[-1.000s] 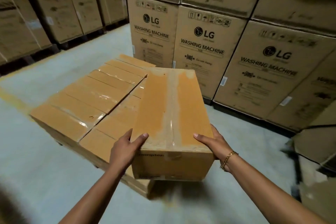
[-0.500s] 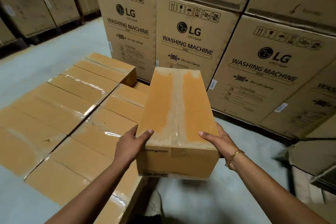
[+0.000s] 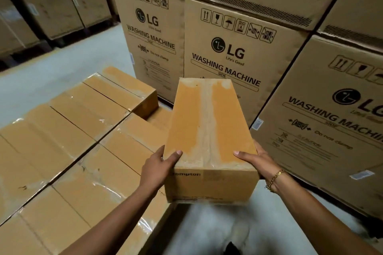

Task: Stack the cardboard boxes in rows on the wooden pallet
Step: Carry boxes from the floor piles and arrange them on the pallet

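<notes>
Now both hands, left (image 3: 159,166) and right (image 3: 257,158), grip the cardboard box (image 3: 209,130) between them.

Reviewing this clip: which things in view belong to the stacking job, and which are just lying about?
Job: carried box, held at its near end by the left hand and right hand; stacked boxes beside it. The pallet is hidden.
Just there: LG washing machine cartons; far cartons at upper left; bracelet; floor.
</notes>
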`<act>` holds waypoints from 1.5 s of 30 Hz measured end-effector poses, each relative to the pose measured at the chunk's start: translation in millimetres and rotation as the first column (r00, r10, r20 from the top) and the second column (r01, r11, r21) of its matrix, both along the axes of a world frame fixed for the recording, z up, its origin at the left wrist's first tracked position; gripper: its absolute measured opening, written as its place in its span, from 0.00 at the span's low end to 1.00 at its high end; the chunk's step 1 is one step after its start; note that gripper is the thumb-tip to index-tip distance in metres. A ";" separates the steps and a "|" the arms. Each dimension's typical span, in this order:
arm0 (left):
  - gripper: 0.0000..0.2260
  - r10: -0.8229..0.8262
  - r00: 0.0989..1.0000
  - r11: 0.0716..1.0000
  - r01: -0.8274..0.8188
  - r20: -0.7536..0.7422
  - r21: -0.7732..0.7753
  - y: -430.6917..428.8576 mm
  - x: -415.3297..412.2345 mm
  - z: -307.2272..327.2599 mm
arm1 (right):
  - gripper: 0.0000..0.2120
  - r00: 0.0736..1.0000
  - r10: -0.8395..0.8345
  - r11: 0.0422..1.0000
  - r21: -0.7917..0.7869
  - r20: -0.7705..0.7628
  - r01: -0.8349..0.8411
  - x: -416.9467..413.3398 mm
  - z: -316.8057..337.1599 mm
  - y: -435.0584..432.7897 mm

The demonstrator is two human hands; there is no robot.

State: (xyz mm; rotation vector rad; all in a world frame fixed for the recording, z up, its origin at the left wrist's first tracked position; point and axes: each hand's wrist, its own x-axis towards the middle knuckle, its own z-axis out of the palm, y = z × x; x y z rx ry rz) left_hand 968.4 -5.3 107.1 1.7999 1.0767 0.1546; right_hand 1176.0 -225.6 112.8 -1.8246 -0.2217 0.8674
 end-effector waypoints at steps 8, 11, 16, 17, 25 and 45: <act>0.37 0.302 0.953 0.949 -0.302 -0.019 -0.094 -41.9 135.2 -36.1 | 0.49 0.956 0.293 0.953 -0.067 -0.033 -0.294 204.5 -50.7 19.4; 0.44 0.365 0.930 0.921 -0.366 -0.036 -0.134 -50.8 167.7 -49.5 | 0.42 0.918 0.397 0.912 -0.112 0.006 -0.394 249.4 -50.6 41.3; 0.42 0.493 0.868 0.847 -0.493 -0.055 -0.199 -60.5 209.7 -81.3 | 0.47 0.834 0.551 0.822 -0.181 0.016 -0.540 308.0 -67.4 80.6; 0.42 0.521 0.852 0.829 -0.518 -0.046 -0.211 -62.4 217.8 -89.1 | 0.49 0.816 0.578 0.800 -0.203 0.007 -0.565 317.9 -75.9 88.7; 0.34 0.668 0.743 0.704 -0.650 -0.045 -0.287 -58.7 277.3 -152.2 | 0.57 0.719 0.694 0.697 -0.216 -0.042 -0.684 367.9 -126.4 155.3; 0.37 0.791 0.601 0.563 -0.788 -0.114 -0.251 -128.2 352.3 -375.9 | 0.50 0.532 0.841 0.494 -0.262 -0.100 -0.829 438.3 -380.2 160.0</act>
